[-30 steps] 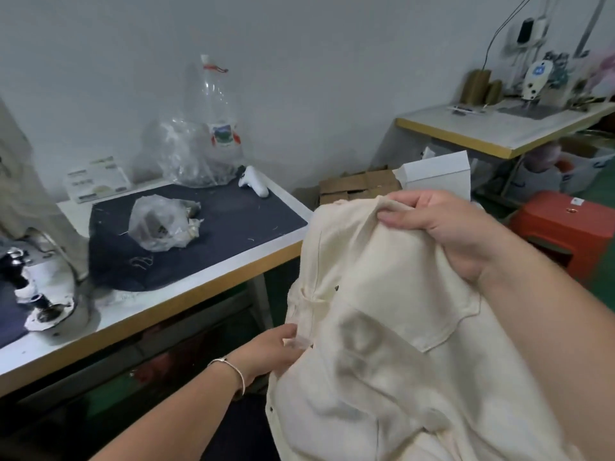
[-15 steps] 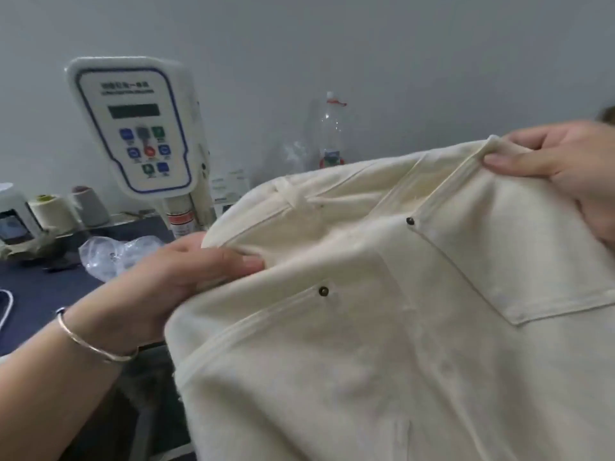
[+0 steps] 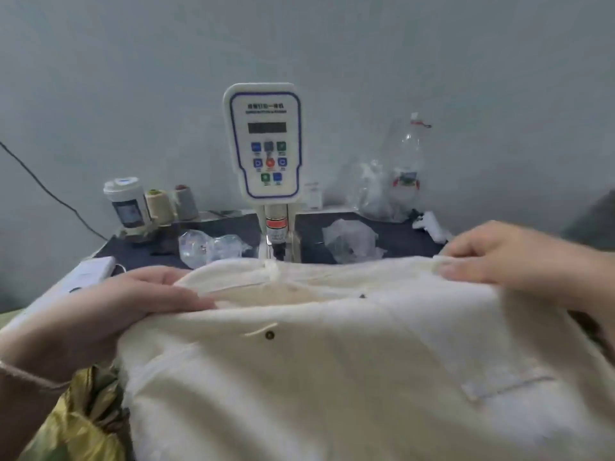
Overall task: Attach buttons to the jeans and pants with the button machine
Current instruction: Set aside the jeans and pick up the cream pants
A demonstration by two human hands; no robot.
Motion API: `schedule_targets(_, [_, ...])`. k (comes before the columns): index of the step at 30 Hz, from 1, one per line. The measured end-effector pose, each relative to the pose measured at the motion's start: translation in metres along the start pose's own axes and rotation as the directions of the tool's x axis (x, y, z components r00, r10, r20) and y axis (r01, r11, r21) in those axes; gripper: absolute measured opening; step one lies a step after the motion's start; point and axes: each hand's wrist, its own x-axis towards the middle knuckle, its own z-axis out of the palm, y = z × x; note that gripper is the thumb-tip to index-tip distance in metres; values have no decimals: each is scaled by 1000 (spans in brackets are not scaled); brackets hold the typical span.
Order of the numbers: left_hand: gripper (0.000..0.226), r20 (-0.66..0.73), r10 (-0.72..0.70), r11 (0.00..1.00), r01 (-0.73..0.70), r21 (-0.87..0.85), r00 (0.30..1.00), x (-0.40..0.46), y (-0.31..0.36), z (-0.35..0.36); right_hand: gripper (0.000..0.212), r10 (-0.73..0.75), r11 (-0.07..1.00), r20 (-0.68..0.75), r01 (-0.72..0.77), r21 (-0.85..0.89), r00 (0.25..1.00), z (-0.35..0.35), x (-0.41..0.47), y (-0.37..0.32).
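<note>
The pants [image 3: 349,377], soft cream cotton with two small dark metal rivets, now lie spread in front of the button machine [image 3: 264,141], where a moment ago I held them up off to the side, so I judge the waistband is nearly placed for its button. My left hand [image 3: 133,304] and right hand [image 3: 512,254] pinch the thick waistband edge, pulling it flat. Beyond sit crinkled plastic bags [image 3: 352,241] and thread cones [image 3: 173,204].

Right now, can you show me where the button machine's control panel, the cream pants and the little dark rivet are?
control panel [image 3: 264,141], head view, its white face near the display.
cream pants [image 3: 332,377], head view, the flat front cloth.
dark rivet [image 3: 270,335], head view, its round middle.
</note>
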Motion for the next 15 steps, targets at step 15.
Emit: schedule_targets(15, [42,-372,-201,974,146,-171,906,33,-87,-59,19,-152,987,129,144,69,980,158,121,-28])
